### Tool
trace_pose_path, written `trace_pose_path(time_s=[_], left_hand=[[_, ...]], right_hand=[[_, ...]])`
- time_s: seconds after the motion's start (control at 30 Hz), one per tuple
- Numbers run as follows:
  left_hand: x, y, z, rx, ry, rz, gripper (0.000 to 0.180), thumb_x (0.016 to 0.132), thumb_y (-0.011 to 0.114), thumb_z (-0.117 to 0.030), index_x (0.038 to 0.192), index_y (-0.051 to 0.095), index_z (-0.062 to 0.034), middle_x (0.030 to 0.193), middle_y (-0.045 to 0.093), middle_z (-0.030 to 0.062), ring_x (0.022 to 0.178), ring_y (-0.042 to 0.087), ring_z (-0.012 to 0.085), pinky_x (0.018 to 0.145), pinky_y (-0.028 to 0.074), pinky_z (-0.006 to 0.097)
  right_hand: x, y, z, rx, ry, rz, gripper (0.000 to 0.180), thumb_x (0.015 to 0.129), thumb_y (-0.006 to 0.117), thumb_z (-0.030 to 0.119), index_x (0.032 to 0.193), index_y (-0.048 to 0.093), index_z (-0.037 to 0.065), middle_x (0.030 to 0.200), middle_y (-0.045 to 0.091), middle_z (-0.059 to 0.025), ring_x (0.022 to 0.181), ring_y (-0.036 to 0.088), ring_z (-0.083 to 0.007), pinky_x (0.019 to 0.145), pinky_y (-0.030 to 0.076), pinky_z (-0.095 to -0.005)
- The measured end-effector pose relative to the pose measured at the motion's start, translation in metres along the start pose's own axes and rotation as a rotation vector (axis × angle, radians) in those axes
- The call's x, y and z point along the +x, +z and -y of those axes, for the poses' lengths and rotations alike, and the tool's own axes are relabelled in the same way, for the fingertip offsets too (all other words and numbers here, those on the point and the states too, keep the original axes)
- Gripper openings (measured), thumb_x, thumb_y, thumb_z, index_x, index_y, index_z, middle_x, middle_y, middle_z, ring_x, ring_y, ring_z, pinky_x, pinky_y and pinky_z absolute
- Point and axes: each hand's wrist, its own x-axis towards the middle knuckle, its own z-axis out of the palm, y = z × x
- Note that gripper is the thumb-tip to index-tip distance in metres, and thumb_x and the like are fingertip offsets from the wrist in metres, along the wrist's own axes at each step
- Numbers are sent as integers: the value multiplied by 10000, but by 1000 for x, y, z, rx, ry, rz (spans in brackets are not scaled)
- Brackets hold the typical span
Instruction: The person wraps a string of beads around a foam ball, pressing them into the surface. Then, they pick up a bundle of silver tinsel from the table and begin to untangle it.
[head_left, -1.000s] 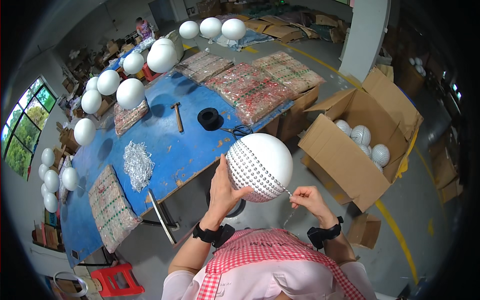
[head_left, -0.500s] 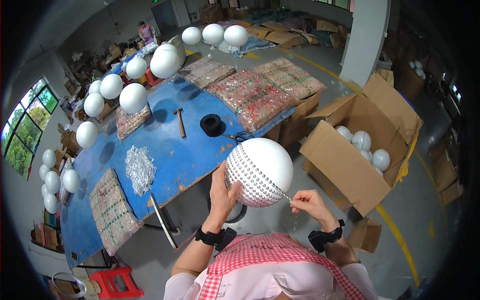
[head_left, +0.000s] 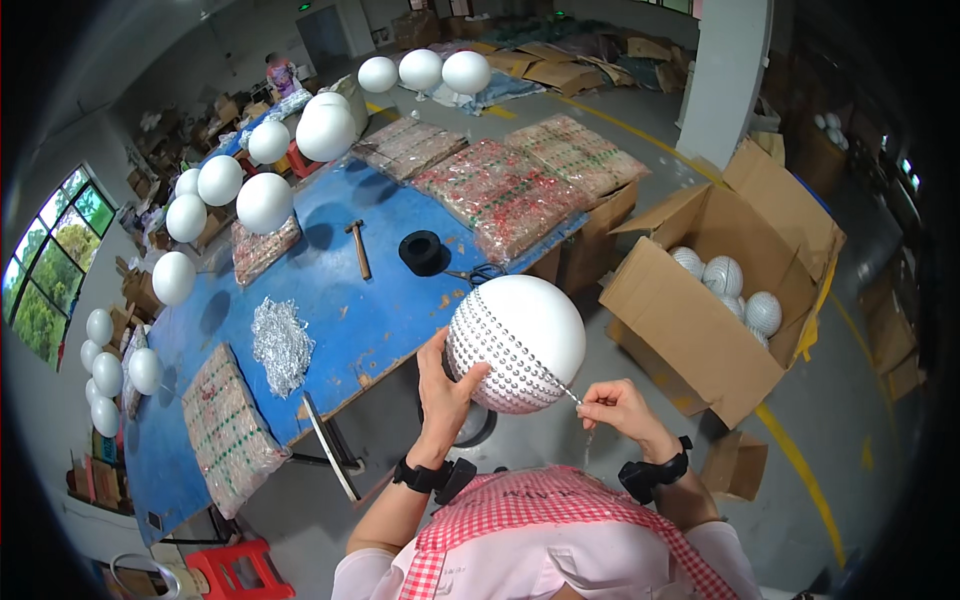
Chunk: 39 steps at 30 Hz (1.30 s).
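A large white ball [head_left: 545, 318] is in front of me, its lower left half wrapped in close rows of a silver bead string [head_left: 508, 362]. My left hand [head_left: 443, 398] supports the ball from its left side, fingers spread along the edge and thumb on the beaded rows. With thumb and fingers pinched together, my right hand [head_left: 616, 408] grips the bead string just off the ball's lower right. The string runs taut from ball to fingers, and a loose end hangs below them.
A blue table [head_left: 375, 310] carries a hammer [head_left: 359, 250], a black tape roll [head_left: 424, 253], scissors [head_left: 480, 273], a silver strand pile [head_left: 282, 345] and bagged beads [head_left: 500, 190]. White balls [head_left: 265, 203] stand above its left side. At right, an open carton [head_left: 690, 335] holds silver-wrapped balls [head_left: 722, 276].
My left thumb has lifted and shifted slightly up and right over the beaded rows. My right hand has barely moved and keeps its pinch. The view has tilted slightly.
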Motion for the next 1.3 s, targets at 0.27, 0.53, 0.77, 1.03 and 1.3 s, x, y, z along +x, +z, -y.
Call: trace_pose_path(time_s=[0.27, 0.53, 0.77, 1.03, 1.3], left_hand=[[2, -5, 3, 52, 127, 16, 634, 773, 766, -301, 1278, 511, -13, 1204, 516, 193, 1148, 494, 349, 965, 406, 405], [3, -4, -2, 139, 124, 94, 875, 693, 809, -403, 1365, 428, 6, 1304, 488, 210, 1197, 470, 353, 993, 392, 432], [-1, 0, -3, 13, 43, 33, 837, 724, 801, -348, 1375, 398, -8, 1297, 509, 218, 1199, 490, 369, 1002, 394, 426], [3, -6, 7, 226, 159, 12, 774, 727, 794, -343, 1316, 436, 9, 1340, 465, 270, 1234, 474, 382, 1017, 377, 439], [7, -9, -1, 128, 44, 113, 916, 670, 833, -360, 1369, 388, 31, 1340, 430, 254, 1241, 438, 374, 1020, 374, 420]], right_hand=[[1, -3, -3, 61, -17, -80, 128, 884, 664, 140, 839, 656, 21, 708, 639, -4, 651, 605, -65, 616, 490, -201], [-11, -1, 14, 126, -135, -127, 123, 884, 656, 136, 834, 655, 24, 701, 635, -4, 642, 595, -68, 617, 467, -203], [-5, -2, 5, 96, -91, -126, 134, 885, 653, 140, 819, 647, 23, 705, 629, -1, 641, 583, -58, 610, 459, -197], [4, -5, -10, 90, -24, -109, 143, 890, 655, 159, 832, 647, 29, 704, 629, -2, 638, 581, -57, 610, 462, -195], [3, -4, 3, 79, -87, -120, 136, 892, 650, 142, 827, 644, 22, 702, 631, -5, 643, 582, -57, 609, 451, -191]])
